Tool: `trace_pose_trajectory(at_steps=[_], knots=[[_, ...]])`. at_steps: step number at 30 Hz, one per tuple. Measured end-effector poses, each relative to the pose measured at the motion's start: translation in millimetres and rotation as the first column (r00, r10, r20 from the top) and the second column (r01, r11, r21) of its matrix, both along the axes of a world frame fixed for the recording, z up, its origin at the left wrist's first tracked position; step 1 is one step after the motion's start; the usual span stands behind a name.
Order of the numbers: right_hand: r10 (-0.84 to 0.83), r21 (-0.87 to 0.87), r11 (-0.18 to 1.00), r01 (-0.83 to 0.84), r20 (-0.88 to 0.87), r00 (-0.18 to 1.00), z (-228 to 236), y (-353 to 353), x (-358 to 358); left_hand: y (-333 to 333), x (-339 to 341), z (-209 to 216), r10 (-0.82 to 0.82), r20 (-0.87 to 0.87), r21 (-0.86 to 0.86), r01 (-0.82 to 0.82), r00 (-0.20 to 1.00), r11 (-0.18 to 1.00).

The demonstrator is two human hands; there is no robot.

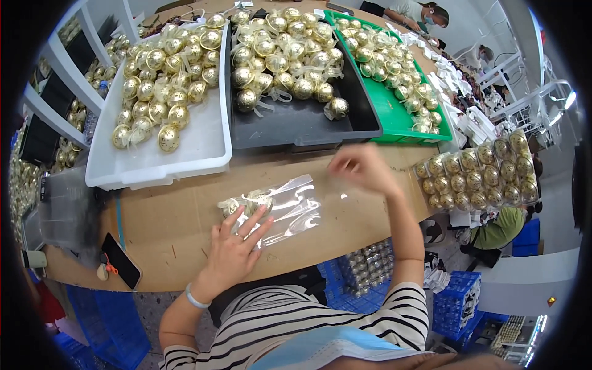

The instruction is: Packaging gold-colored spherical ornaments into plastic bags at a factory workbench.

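Note:
On the brown tabletop (179, 216) lies a clear plastic bag (297, 216) with a few gold baubles (256, 198) at its left end. My left hand (237, 243) rests there with fingers spread, the fingertips on the bag and baubles. To the right of the bag, my right hand (364, 169) is off the table near the black tray's front edge. Its fingers look curled but are smeared by motion, so whether they hold anything is unclear. A small whitish scrap (344, 196) shows below that hand.
Loose gold baubles with pale ribbons fill a white tray (160, 176), a black tray (296, 139) and a green tray (394, 126). A pack of gold baubles (475, 176) sits right. A phone (120, 262) lies left. Blue crates (456, 302) stand below; people work beyond.

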State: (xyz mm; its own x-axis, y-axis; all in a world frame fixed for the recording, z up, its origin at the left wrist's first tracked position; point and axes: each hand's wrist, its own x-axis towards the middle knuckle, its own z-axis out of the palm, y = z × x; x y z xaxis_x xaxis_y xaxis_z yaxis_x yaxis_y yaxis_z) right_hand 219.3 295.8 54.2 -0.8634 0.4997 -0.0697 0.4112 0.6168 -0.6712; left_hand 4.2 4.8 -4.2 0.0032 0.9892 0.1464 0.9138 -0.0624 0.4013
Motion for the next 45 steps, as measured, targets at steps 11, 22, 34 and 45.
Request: trace_pose_trajectory(at_steps=[11,22,34,45], knots=[[-0.112,0.178,0.979,0.103,0.043,0.993,-4,104,-35,0,4,5,-0.021,0.034,-0.024,0.021,0.999,0.999],[-0.403,-0.709,0.59,-0.386,-0.673,0.62,-26,-45,31,5,14,6,-0.036,-0.104,-0.024,0.034,0.994,0.999],[-0.105,0.037,0.993,0.114,-0.188,0.977,-81,-63,54,10,9,11,-0.031,-0.08,-0.017,0.03,0.996,0.999],[0.066,-0.8,0.544,-0.252,-0.259,0.964,-111,-83,-36,1,8,11,-0.061,-0.013,-0.031,0.06,0.998,0.998]])
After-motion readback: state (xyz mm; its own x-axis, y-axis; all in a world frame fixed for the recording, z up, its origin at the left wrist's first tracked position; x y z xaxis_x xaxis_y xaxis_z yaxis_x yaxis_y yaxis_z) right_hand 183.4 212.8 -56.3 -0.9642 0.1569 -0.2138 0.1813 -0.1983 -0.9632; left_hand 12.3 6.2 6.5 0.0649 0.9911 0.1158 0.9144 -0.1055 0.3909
